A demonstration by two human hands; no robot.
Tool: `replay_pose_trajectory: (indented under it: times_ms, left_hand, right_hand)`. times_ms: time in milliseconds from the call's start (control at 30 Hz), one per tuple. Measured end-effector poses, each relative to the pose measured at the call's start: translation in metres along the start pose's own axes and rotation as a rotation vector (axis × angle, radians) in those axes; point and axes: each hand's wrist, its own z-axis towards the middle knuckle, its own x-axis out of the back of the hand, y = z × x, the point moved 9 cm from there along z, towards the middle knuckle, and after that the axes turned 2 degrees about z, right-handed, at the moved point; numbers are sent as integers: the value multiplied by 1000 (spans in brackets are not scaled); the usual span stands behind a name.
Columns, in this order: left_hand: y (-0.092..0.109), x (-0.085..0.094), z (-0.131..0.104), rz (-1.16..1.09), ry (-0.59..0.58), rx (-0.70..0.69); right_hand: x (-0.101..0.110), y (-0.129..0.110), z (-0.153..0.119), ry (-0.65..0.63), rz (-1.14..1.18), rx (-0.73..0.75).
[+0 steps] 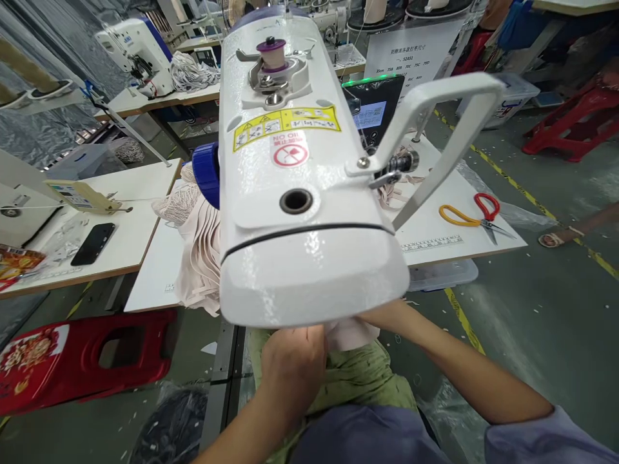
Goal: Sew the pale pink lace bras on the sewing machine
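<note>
A white sewing machine (309,258) fills the middle of the head view and covers the work under its head. My left hand (294,357) is curled closed just below the machine's front end, its fingertips at the edge of a pale pink fabric piece (352,335). Only the wrist end of my right hand (380,316) shows, at the fabric's right side; the machine head hides its fingers. A stack of pale pink fabric pieces (200,258) hangs over the table edge left of the machine.
Red-and-yellow-handled scissors (481,222) and a printed ruler strip (432,243) are on the table's right side. A black phone (93,244) rests on the left table. A red stool (87,357) stands lower left. Behind the machine is a lit control screen (372,113). Another person's foot (551,240) shows at right.
</note>
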Motion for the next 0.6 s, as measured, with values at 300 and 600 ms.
replay_pose_trajectory:
  times_ms: [300,600]
  left_hand:
    - [1,-2,-3,-42,-24,-28]
    - [-2,8,-4,-170,55,-26]
  right_hand:
    - [5,13,-10,39,56,-49]
    - [5,26,-20,80,71,-116]
